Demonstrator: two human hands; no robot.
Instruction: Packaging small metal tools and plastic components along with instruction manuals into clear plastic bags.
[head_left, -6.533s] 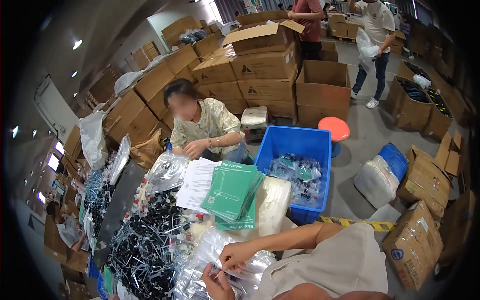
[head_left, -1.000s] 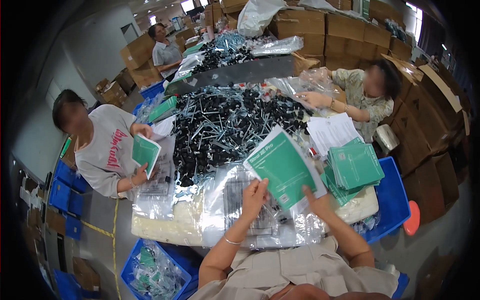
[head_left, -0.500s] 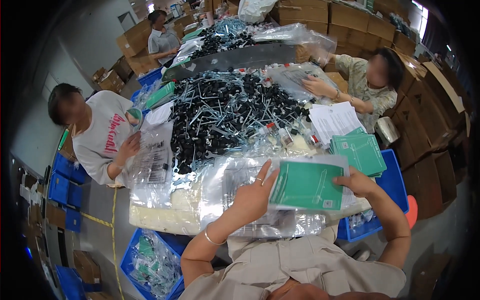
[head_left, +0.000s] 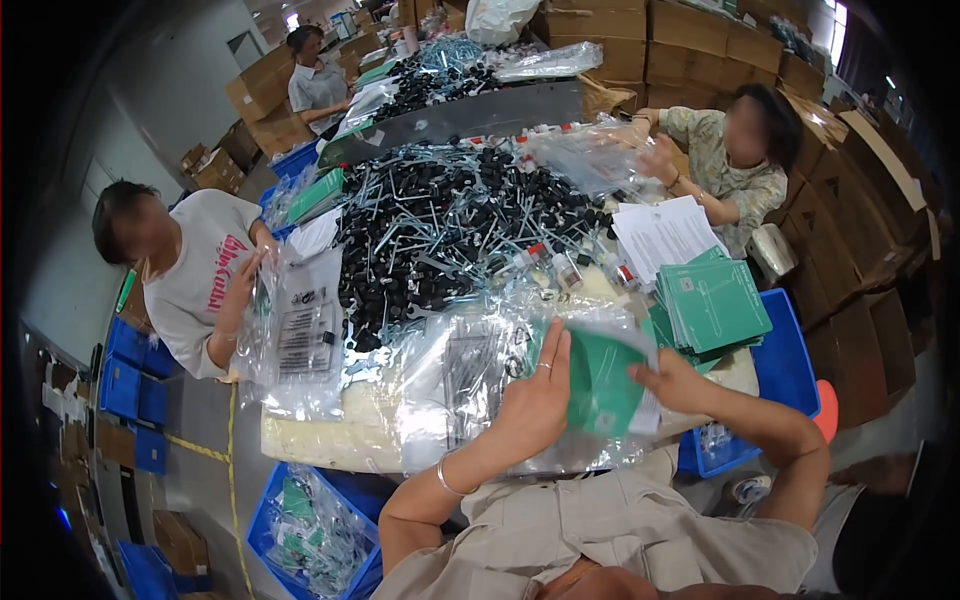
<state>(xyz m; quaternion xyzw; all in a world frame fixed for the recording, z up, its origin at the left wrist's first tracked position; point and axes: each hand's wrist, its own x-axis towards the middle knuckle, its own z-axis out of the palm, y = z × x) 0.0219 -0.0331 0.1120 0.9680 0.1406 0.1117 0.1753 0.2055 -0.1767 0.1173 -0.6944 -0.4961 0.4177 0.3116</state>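
A green booklet (head_left: 605, 385) with white pages is bent and slightly blurred in front of me, above clear plastic bags. My right hand (head_left: 672, 382) grips its right edge, thumb on the green face. At the left edge, my left hand (head_left: 538, 400) holds it with straight fingers pressed together; its thumb is hidden. Under and beside my left hand lie clear printed plastic bags (head_left: 465, 375). Right of the booklet is a stack of green booklets (head_left: 715, 300), with white printed sheets (head_left: 668, 238) behind it.
A heap of black plastic parts and metal wrenches (head_left: 450, 230) covers the table's middle. Blue bins stand at the lower left (head_left: 265, 510) and right (head_left: 795, 360). Co-workers at left (head_left: 200, 270) and right (head_left: 740, 160) handle plastic bags; another person (head_left: 318, 85) stands far back.
My right hand has moved left, bending the booklet, which was flat. The left co-worker has raised a bag in both hands. The right co-worker's hand has lifted off the bag.
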